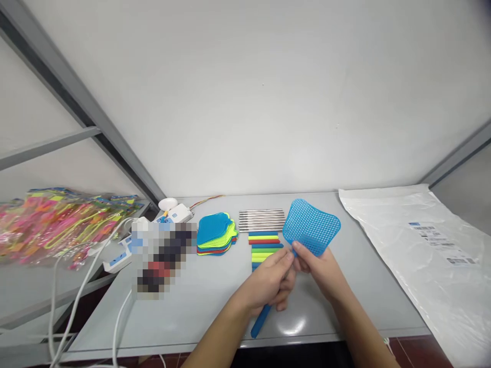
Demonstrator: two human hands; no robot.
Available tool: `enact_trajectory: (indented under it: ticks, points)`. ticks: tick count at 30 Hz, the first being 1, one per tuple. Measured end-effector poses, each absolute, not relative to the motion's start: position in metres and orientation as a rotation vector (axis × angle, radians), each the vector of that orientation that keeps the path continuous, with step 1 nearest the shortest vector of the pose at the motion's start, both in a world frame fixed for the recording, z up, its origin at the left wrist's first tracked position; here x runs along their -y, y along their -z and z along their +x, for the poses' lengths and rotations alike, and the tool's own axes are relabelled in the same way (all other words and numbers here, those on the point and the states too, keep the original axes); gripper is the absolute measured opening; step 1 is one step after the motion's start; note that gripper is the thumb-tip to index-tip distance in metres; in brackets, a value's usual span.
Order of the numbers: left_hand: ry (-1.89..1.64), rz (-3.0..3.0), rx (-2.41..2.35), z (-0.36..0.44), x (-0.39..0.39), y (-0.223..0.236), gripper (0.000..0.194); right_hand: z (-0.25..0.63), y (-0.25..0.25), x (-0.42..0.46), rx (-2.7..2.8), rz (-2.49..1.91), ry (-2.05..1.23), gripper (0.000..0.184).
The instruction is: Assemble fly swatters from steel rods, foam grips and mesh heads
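A blue mesh fly swatter head (312, 225) is raised over the table, tilted toward the upper right. My right hand (312, 263) pinches it at its neck, with the thumb on top. Closed around the shaft just below is my left hand (270, 281), which touches or nearly touches the right fingertips. A blue handle grip (262, 321) sticks out below the left hand; the joint between head and shaft is hidden by my fingers. Beyond my left hand lies a row of coloured grips (264, 250), and behind them several silver metal rods (261, 221).
Left of the rods is a pile of coloured swatter heads (215, 230). Power strips (118, 259) and white cables (82, 291) lie at the left, beside a pixelated dark object (164, 266). Bagged colourful items (65, 225) fill the left shelf. A white plastic package (425, 250) covers the right side.
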State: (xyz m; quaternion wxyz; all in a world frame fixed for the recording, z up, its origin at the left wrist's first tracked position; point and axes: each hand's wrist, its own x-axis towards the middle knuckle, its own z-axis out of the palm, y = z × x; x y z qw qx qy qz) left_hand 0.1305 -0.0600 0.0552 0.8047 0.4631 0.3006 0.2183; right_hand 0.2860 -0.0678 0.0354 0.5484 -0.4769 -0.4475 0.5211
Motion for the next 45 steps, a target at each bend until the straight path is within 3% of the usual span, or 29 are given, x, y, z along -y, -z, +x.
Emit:
enact_trajectory:
  ticks: [9, 16, 21, 30, 38, 45]
  points:
    - [-0.358, 0.975, -0.657, 0.136, 0.062, -0.048, 0.033, 0.306, -0.042, 0.059, 0.884, -1.148, -1.148, 0.04]
    - [-0.252, 1.055, -0.66, 0.131, 0.073, -0.049, 0.032, 0.32, -0.046, 0.056, 0.599, -1.043, -0.998, 0.032]
    - [-0.303, 1.042, -0.637, 0.127, 0.084, -0.047, 0.03, 0.288, -0.028, 0.094, 0.75, -1.103, -1.254, 0.037]
    - [-0.264, 1.104, -0.648, 0.115, 0.11, -0.053, 0.036, 0.315, -0.055, 0.094, 0.682, -1.019, -1.052, 0.034]
    - [-0.335, 1.125, -0.658, 0.105, 0.134, -0.051, 0.035, 0.272, -0.038, 0.135, 0.99, -1.113, -1.223, 0.045]
    - [-0.299, 1.17, -0.663, 0.093, 0.162, -0.058, 0.036, 0.299, -0.059, 0.136, 0.882, -1.088, -0.972, 0.046]
